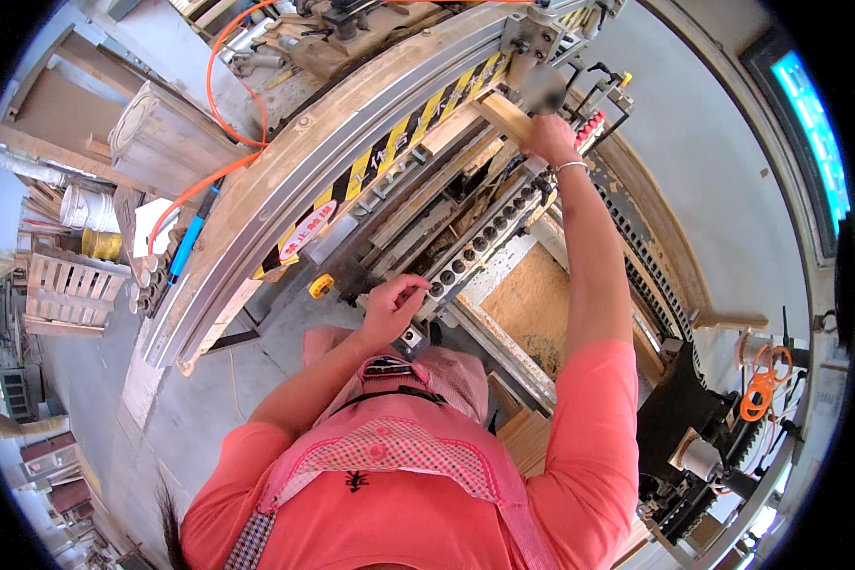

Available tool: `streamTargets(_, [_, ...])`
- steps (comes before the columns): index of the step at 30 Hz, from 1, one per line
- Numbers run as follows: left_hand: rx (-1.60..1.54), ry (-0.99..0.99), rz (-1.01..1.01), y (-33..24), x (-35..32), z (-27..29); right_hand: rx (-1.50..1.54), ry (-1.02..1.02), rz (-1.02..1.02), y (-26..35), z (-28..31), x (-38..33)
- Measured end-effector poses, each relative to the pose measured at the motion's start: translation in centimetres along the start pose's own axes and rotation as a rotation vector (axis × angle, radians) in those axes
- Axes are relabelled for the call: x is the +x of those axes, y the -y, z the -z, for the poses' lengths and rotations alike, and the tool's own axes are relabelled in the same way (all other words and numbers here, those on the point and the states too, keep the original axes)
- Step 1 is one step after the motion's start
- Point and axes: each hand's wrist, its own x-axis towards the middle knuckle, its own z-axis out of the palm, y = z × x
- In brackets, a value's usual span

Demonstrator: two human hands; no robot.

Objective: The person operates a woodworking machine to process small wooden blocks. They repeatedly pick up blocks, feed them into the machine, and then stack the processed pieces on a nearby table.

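Gripping pale rectangular wooden strip [489,116] at its near end, right hand [548,139] clenched; strip's long axis runs up-left along machine; my left hand [392,306] farther, fingers curled on dark knob row [480,242].

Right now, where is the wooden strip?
Head view, upper right: the wooden strip is in the right hand, beside the yellow-black striped rail.

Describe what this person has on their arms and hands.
Both arms wear short coral-pink sleeves that end above the elbow, so the forearms are bare. The right hand has a thin silver bracelet at the wrist. The left hand is gloveless, with no jewellery visible.
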Motion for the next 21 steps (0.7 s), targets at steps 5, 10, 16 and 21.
streamTargets(5, [0.003, 0.007, -0.004, 0.3, 0.1, 0.1, -0.048, -0.039, -0.090, 0.0, 3.8, -3.2])
streamTargets(10, [0.004, 0.037, 0.042, -1.3, 0.5, 0.6, 0.108, 0.012, 0.010, 1.3, 7.4, -11.7])
streamTargets(16, [-0.193, 0.187, -0.027, 0.3, 0.9, -0.2, 0.616, 0.065, 0.367, 9.3, 2.6, -24.0])
streamTargets(21, [-0.291, 0.269, 0.133, -0.1, -0.1, 0.3, 0.790, 0.081, 0.337, 12.2, 1.2, -26.9])
